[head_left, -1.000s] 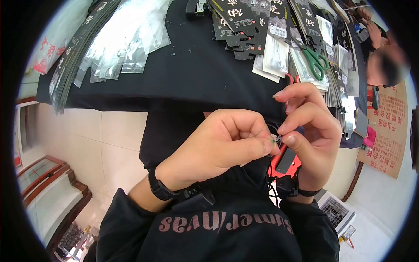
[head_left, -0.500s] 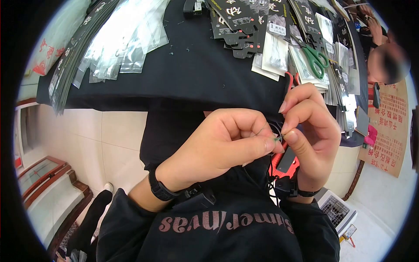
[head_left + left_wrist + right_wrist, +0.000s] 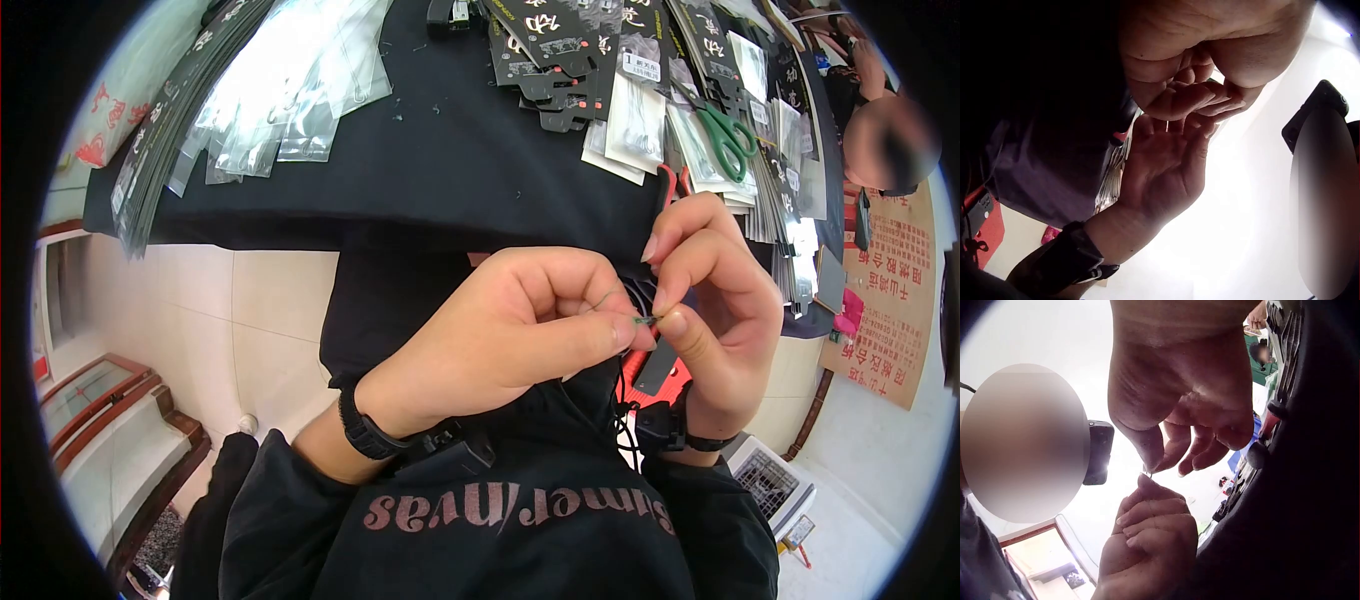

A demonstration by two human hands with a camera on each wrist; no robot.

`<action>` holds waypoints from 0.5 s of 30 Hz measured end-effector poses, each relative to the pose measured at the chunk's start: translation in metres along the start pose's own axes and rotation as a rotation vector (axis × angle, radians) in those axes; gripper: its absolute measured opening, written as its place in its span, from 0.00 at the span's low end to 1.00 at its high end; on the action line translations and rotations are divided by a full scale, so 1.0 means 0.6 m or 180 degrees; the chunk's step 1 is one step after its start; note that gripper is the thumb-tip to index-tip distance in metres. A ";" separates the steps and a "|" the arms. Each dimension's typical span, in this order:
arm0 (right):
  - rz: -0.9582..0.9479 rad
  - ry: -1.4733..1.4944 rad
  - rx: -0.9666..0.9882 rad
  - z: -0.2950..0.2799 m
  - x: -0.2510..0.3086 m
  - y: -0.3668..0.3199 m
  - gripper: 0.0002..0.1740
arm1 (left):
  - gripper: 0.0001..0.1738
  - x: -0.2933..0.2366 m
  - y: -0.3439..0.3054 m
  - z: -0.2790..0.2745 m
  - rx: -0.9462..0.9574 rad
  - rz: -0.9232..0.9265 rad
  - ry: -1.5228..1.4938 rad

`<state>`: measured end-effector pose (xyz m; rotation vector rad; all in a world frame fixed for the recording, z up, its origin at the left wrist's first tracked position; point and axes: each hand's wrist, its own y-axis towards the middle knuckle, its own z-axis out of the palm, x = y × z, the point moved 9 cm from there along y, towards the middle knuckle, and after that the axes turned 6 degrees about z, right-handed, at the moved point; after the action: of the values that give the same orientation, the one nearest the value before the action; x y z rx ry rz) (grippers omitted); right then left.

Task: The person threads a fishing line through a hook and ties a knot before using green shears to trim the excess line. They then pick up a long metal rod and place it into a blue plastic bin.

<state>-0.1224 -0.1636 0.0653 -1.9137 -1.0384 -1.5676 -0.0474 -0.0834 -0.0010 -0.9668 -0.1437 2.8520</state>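
My left hand [image 3: 510,330] has its fingers curled in and pinches a short green thread [image 3: 645,320] between thumb and forefinger. Facing it, my right hand [image 3: 725,295] pinches the other end of that thread with thumb and forefinger, its other fingers bent and raised. Both sets of fingertips are close together in front of the body, just off the table's near edge. A thin, shiny sliver [image 3: 1150,475] shows between the fingertips in the right wrist view; its kind is too small to tell. The left wrist view shows the curled left fingers hiding most of the held piece.
On the black-covered table [image 3: 440,190] lie clear plastic bags [image 3: 290,90], stacked black cards [image 3: 550,60] and green-handled scissors [image 3: 725,140]. A red-handled tool [image 3: 668,185] sits behind the right hand. Beneath the hands is a red and grey object [image 3: 655,370]. Another person sits at right.
The right fingertips have drawn slightly to the right, away from the left ones, and more of the green thread shows between them. The left hand has barely moved.
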 end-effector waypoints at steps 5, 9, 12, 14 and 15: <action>0.0084 0.0107 0.0063 0.003 -0.001 0.000 0.10 | 0.06 -0.002 0.001 0.005 0.0029 -0.0041 0.0072; 0.0122 0.0107 0.0165 0.004 -0.004 -0.001 0.11 | 0.06 -0.001 0.002 0.005 0.0024 -0.0069 0.0160; 0.0124 0.0055 0.0242 0.005 -0.006 -0.001 0.12 | 0.07 -0.003 0.003 0.004 -0.0018 -0.0063 0.0387; 0.0110 0.0014 0.0256 0.005 -0.006 -0.001 0.12 | 0.07 -0.004 0.004 0.006 -0.0014 -0.0071 0.0446; 0.0094 0.0005 0.0248 0.005 -0.007 -0.002 0.13 | 0.07 -0.003 0.004 0.006 -0.0016 -0.0072 0.0444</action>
<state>-0.1215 -0.1618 0.0604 -1.8670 -1.0503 -1.4903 -0.0481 -0.0865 0.0027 -1.1529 -0.1471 2.7537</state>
